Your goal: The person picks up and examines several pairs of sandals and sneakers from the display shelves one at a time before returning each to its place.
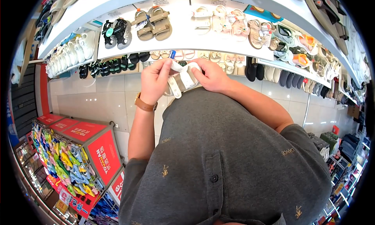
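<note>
In front of my chest I hold a white sandal [189,79] with wide straps. My left hand [155,79], with a brown-banded watch at the wrist, pinches a raised white strap between thumb and fingers. A small blue tag [172,54] shows just above those fingertips. My right hand [212,75] is closed around the other side of the sandal, its thumb lying on the white upper. A second strap with small metal studs [174,87] hangs loose at the lower left. Part of the sole is hidden behind my hands.
A white shelf [179,39] ahead carries tan sandals [152,24], black sandals [117,33] and pink sandals [222,22]. Lower racks hold more footwear, including black slippers [254,70]. A red-panelled bin [103,152] of colourful items stands at the left on the tiled floor [105,94].
</note>
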Demonstrator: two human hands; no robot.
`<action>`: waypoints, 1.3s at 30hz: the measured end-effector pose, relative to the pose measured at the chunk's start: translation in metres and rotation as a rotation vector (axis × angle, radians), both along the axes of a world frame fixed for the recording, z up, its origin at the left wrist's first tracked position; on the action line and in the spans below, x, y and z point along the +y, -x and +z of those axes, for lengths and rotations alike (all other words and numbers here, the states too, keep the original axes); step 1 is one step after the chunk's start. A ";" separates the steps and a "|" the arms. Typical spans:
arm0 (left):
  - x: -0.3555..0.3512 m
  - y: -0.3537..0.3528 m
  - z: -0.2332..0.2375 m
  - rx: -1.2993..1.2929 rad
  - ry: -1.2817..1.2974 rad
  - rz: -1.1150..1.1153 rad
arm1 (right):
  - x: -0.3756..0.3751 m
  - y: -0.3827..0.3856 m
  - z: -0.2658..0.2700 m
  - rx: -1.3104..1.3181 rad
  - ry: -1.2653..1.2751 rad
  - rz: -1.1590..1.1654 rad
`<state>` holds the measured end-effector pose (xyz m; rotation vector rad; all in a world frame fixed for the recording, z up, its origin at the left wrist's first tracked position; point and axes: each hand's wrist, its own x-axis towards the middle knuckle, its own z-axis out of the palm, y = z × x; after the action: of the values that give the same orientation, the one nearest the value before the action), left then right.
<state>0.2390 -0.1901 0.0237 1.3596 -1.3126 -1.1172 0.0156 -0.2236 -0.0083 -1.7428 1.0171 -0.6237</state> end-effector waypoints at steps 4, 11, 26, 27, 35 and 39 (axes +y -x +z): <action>-0.003 0.006 0.014 -0.009 0.052 -0.012 | -0.001 -0.001 0.009 0.002 -0.100 -0.017; 0.005 0.019 0.027 -0.453 0.297 -0.154 | 0.003 -0.002 -0.008 -0.167 -0.261 -0.134; 0.029 0.005 0.011 -0.427 0.362 0.008 | 0.002 0.001 -0.009 -0.347 -0.455 -0.303; 0.031 0.004 0.007 -0.432 0.362 0.006 | 0.002 0.001 -0.009 -0.347 -0.464 -0.294; 0.023 0.003 -0.014 -0.445 0.345 0.029 | 0.005 0.000 -0.012 -0.294 -0.414 -0.283; 0.021 -0.001 -0.010 -0.506 0.383 -0.019 | 0.003 -0.001 -0.035 -0.221 -0.383 -0.194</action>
<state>0.2403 -0.1691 0.0133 1.3802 -1.7942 -0.4992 0.0162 -0.2211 -0.0435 -1.2236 1.0761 -0.6762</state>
